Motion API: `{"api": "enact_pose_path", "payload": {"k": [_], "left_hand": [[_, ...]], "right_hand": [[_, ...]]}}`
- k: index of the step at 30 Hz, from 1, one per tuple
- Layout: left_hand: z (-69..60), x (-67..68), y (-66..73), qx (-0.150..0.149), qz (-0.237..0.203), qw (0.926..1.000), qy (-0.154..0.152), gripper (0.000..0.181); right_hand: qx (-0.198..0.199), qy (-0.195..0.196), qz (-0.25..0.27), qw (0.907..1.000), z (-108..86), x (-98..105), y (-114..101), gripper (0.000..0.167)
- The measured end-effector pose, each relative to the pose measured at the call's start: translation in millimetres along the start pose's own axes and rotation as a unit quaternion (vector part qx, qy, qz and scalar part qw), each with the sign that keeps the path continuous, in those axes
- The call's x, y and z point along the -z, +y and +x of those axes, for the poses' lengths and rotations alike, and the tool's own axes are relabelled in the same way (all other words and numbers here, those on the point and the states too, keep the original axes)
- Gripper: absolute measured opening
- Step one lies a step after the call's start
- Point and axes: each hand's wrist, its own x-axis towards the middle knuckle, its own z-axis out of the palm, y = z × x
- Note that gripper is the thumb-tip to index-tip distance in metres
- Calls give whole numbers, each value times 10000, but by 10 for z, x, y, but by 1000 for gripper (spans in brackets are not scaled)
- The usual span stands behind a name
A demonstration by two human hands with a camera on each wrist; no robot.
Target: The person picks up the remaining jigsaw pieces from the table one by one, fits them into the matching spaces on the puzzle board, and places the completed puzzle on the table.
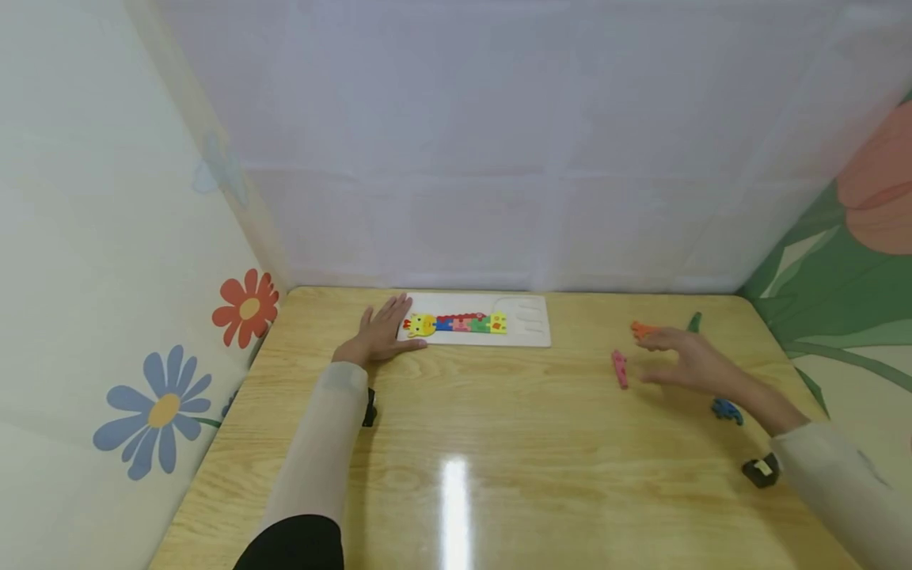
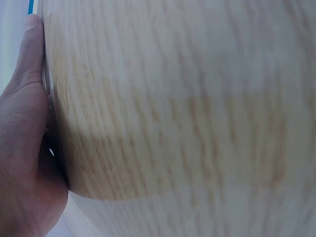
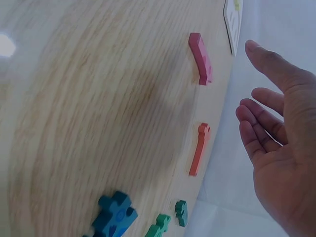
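A white puzzle board (image 1: pixel 527 321) lies near the table's back edge, with a row of coloured giraffe pieces (image 1: pixel 463 323) set in it from a yellow head to a yellow patch. My left hand (image 1: pixel 381 332) rests at the board's left end, fingers spread and thumb along its front edge. Over the table's right side hovers my right hand (image 1: pixel 687 362), holding nothing, thumb apart from loosely bent fingers. Around it lie a pink piece (image 1: pixel 620 369), an orange piece (image 1: pixel 644 328), a blue piece (image 1: pixel 727 410) and green pieces (image 3: pixel 181 213), one partly cut off in the right wrist view.
The wooden table (image 1: pixel 499 427) meets a pale cloth wall (image 1: pixel 442 158) at the back. Flower-printed walls stand at both sides. A small black object (image 1: pixel 761 471) is by the right sleeve, another (image 1: pixel 369 408) by the left sleeve.
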Motion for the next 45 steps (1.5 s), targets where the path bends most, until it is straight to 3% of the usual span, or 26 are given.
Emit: {"api": "enact_pose_path", "payload": {"k": [13, 31, 45], "left_hand": [[29, -15, -47, -34, -81, 10000, 25, 114], [33, -32, -67, -120, -108, 9999, 48, 117], [-13, -9, -22, -88, -143, 9999, 36, 114]], "right_hand": [[-470, -127, -167, 9987, -288, 99, 98, 55], [203, 379, -719, 9965, -632, 147, 372, 58], [-373, 124, -869, 9954, -818, 190, 449, 65]]}}
